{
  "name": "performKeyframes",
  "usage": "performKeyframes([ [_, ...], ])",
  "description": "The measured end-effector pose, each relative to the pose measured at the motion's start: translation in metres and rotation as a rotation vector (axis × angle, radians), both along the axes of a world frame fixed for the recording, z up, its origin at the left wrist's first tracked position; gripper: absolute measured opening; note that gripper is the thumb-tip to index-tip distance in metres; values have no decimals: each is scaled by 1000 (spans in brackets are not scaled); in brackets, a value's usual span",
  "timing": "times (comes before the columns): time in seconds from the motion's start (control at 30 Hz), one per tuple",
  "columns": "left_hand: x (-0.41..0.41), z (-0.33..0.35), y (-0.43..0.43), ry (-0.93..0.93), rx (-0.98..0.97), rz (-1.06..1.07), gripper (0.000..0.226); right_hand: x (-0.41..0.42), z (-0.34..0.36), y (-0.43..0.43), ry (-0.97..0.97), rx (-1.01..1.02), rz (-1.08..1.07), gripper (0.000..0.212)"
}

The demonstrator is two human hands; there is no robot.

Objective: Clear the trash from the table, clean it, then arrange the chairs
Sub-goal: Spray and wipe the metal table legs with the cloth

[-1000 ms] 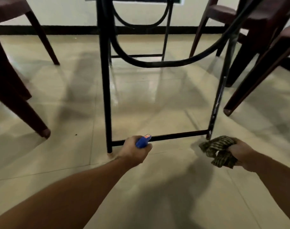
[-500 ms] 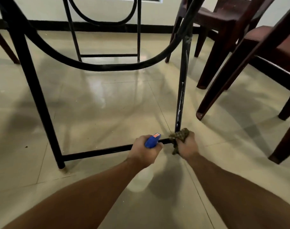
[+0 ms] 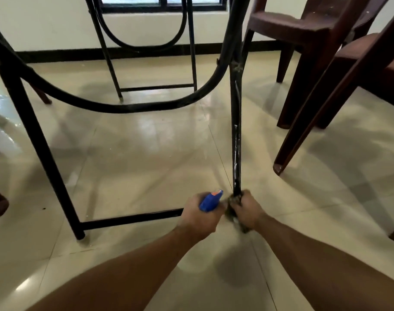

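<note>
The fingers of the right hand (image 3: pixel 247 212) are curled round a bunched cloth (image 3: pixel 231 212), which is pressed against the foot of the black metal table leg (image 3: pixel 236 142). The cloth is judged soft and light, best kept wrapped round the thin, rigid leg. A blue spray bottle (image 3: pixel 210 202), judged light and perhaps slippery when wet, is gripped by the left hand (image 3: pixel 197 218), only its head showing. No brand or writing can be read on it.

Glossy tiled floor (image 3: pixel 146 158), scuffed metal table leg (image 3: pixel 236 135)
</note>
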State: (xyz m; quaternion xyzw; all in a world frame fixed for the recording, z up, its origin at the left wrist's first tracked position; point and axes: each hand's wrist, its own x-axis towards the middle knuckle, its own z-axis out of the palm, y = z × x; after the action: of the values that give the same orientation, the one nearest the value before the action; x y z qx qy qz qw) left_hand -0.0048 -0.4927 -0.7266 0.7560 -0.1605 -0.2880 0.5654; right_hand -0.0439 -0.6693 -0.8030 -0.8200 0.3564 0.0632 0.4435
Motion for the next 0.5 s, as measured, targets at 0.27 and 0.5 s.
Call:
performKeyframes([
  [0.27,8,-8,-12,18,-12,54,31,-3,-12,14,-22,62,-69,36],
  [0.5,24,-8,-23,-21,-71,38,12,11,5,34,-348,23,-326,29],
])
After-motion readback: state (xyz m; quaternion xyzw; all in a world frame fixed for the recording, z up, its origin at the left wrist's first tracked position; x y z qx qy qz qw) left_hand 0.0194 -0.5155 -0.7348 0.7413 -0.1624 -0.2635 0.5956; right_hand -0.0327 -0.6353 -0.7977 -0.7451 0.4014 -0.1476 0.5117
